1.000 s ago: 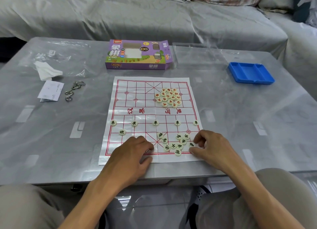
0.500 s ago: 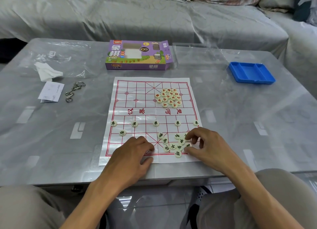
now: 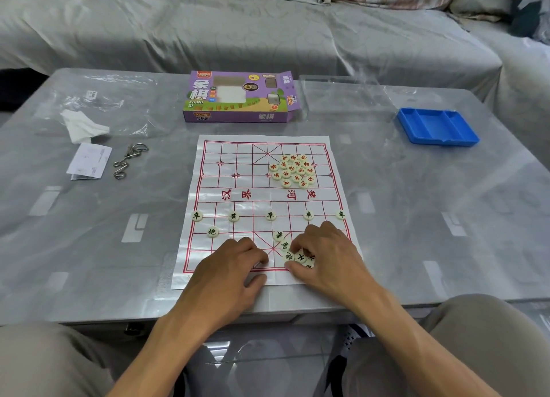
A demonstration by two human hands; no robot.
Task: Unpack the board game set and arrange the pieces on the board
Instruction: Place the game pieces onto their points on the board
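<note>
The right hand (image 3: 329, 258) curls its fingers over the black-lettered pieces (image 3: 285, 245) clustered near the board's (image 3: 238, 188) near edge. The left hand (image 3: 230, 270) rests there, loosely curled, holding nothing. The board's left half lies mostly bare.

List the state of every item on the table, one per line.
Purple cardboard game box: lying flat, end flap open.
Blue plastic tray: empty.
White paper board: unfolded flat.
Red-lettered round pieces: piled, unsorted.
Five dark-lettered pieces: placed in a row.
Left hand: resting on board.
Right hand: fingering loose pieces.
</note>
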